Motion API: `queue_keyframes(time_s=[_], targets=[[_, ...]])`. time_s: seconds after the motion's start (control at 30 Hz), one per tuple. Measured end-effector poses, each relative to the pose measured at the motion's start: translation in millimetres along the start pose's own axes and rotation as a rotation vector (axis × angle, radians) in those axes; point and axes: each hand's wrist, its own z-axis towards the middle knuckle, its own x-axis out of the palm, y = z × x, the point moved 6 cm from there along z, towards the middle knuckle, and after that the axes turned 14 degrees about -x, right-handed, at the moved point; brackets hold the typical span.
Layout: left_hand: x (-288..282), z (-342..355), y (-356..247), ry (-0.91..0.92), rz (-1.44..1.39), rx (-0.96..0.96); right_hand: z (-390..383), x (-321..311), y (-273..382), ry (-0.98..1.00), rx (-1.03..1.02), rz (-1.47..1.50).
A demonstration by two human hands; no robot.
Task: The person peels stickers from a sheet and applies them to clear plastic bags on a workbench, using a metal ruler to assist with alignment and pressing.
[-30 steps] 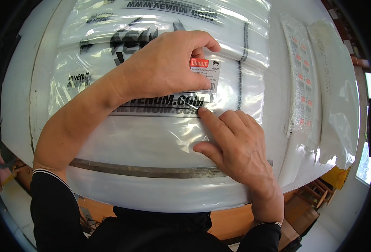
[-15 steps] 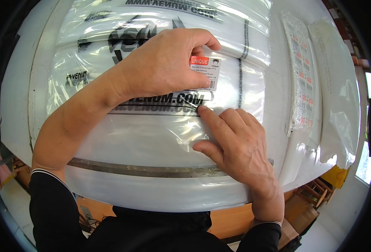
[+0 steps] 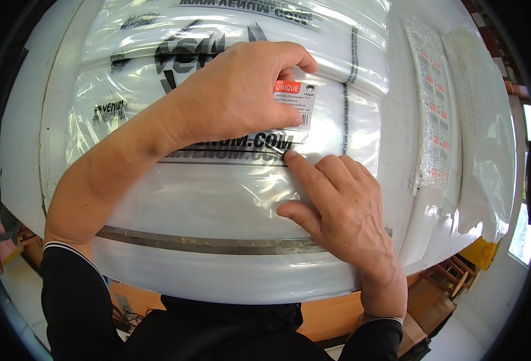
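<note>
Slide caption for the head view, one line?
Left hand over a red-and-white label, right hand with index finger on printed clear plastic, a narrow bar nearer the wearer.

Bright, fairly even light over the table (image 3: 396, 126). White glare streaks across the plastic bags (image 3: 229, 201); more shine on the plastic sheet (image 3: 488, 132) at right. Window (image 3: 521, 237), far right, burns out to white. Black sleeve (image 3: 76, 301) loses detail. Fisheye bend: metal strip (image 3: 211, 243) bows, corners drop to black, rim soft. Label (image 3: 303, 108) reasonably sharp, smallest print mushy.
</note>
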Motion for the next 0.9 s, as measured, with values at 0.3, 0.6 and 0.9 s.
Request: queue_keyframes(time_s=[0.3,0.6,0.9], targets=[[4.2,-4.5,-2.5,-0.079,0.035,0.06,0.8,-1.8,0.6,-0.012,-0.011,0.001],[-2.6,-13.8,-14.6,-0.211,0.224,0.107,-0.8,-3.0,1.7,-0.06,-0.023,0.017],[16.4,-26.6,-20.4,0.043,0.745,0.393,-7.1,-2.7,-0.2,-0.148,-0.04,0.014]])
